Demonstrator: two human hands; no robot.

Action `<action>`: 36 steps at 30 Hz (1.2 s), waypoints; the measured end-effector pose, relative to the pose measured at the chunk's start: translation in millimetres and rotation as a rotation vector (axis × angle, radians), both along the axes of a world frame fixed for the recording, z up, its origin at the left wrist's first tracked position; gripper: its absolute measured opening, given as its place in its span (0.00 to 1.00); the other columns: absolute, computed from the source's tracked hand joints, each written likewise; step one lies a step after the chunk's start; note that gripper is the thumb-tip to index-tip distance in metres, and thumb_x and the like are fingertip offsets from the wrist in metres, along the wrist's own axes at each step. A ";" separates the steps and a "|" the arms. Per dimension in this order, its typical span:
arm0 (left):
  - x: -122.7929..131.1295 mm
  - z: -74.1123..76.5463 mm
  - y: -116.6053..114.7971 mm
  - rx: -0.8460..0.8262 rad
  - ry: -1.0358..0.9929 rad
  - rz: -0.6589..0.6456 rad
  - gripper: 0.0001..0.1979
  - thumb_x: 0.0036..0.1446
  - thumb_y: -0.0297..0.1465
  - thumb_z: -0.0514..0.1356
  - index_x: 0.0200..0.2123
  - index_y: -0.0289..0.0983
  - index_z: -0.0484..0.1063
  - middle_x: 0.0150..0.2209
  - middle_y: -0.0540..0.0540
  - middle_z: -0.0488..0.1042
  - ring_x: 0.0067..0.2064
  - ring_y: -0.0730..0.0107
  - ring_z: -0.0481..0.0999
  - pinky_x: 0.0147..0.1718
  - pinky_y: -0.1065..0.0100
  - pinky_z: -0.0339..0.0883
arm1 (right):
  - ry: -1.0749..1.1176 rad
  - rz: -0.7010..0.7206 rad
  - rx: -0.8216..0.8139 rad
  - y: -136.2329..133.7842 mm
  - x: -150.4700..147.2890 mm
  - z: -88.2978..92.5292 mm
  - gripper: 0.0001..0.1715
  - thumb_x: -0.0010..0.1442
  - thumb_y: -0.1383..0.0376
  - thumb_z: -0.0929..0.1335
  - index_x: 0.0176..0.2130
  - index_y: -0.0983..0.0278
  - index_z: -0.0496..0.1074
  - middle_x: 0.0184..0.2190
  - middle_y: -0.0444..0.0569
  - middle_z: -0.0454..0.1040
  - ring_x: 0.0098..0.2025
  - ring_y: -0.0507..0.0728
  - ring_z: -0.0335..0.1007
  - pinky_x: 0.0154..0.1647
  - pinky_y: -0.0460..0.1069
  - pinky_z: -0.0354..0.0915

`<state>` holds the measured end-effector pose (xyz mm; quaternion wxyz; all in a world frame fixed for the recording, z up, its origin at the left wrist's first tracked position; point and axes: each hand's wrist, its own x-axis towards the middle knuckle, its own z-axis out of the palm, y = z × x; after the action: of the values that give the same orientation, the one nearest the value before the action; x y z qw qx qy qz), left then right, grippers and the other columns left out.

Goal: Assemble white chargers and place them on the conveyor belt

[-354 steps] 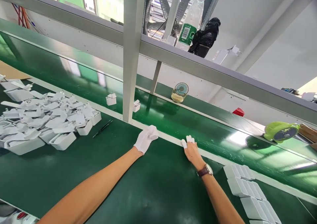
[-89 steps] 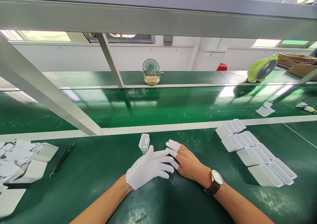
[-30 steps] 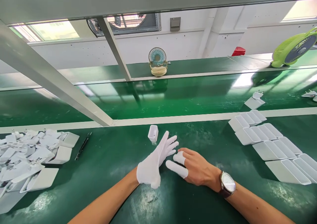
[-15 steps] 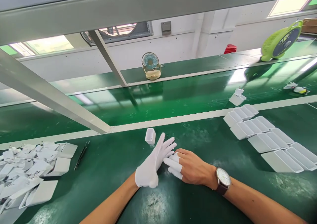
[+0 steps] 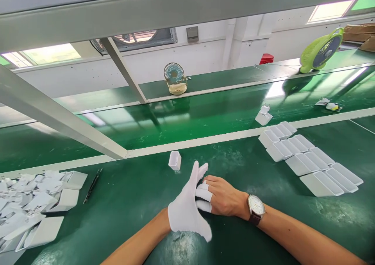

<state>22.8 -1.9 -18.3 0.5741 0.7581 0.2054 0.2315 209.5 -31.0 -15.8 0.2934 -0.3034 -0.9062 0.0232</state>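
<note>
Held nothing in left hand [image 5: 187, 206], spread flat on edge inside white glove [image 5: 181, 220], fingers straight. Pressed right hand [image 5: 224, 197], with white finger cots [image 5: 204, 194], against palm of glove; could not tell whether pinching it. Did not touch small white box [image 5: 175, 160], upright on green table [image 5: 131, 202] just beyond fingertips of glove.

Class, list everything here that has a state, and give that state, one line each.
left hand, gloved, open, standing on edge
right hand, finger-capped, pressed to the left hand, grip unclear
small white case, upright, top open
white trays, open side up, in rows
blue desk fan, upright, spin unclear
green fan, head tilted back
</note>
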 end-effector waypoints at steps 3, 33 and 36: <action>2.2 -0.8 -5.5 0.024 0.103 -0.003 0.87 0.24 0.45 0.80 0.71 0.44 0.17 0.73 0.30 0.43 0.72 0.36 0.47 0.69 0.36 0.39 | -0.056 0.023 0.048 0.6 2.3 1.9 0.12 0.67 0.67 0.63 0.31 0.61 0.69 0.26 0.44 0.72 0.29 0.53 0.65 0.38 0.51 0.63; 12.3 17.2 -21.2 0.859 0.485 0.054 0.24 0.64 0.33 0.59 0.63 0.39 0.67 0.64 0.40 0.68 0.68 0.42 0.60 0.63 0.37 0.61 | -0.055 -0.471 -0.007 43.3 56.1 -19.9 0.21 0.70 0.63 0.64 0.57 0.72 0.71 0.60 0.65 0.71 0.66 0.68 0.62 0.66 0.65 0.62; 11.3 22.3 -21.7 0.853 0.466 0.032 0.26 0.64 0.32 0.59 0.64 0.38 0.65 0.65 0.39 0.67 0.69 0.42 0.60 0.64 0.38 0.60 | -0.051 -0.457 -0.005 43.4 56.3 -20.1 0.20 0.70 0.64 0.64 0.57 0.70 0.72 0.59 0.64 0.71 0.66 0.68 0.62 0.66 0.66 0.61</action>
<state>34.1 -23.5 4.0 0.1471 0.9542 0.2267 0.1281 265.8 12.4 -35.9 0.2674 -0.5021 -0.8210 -0.0494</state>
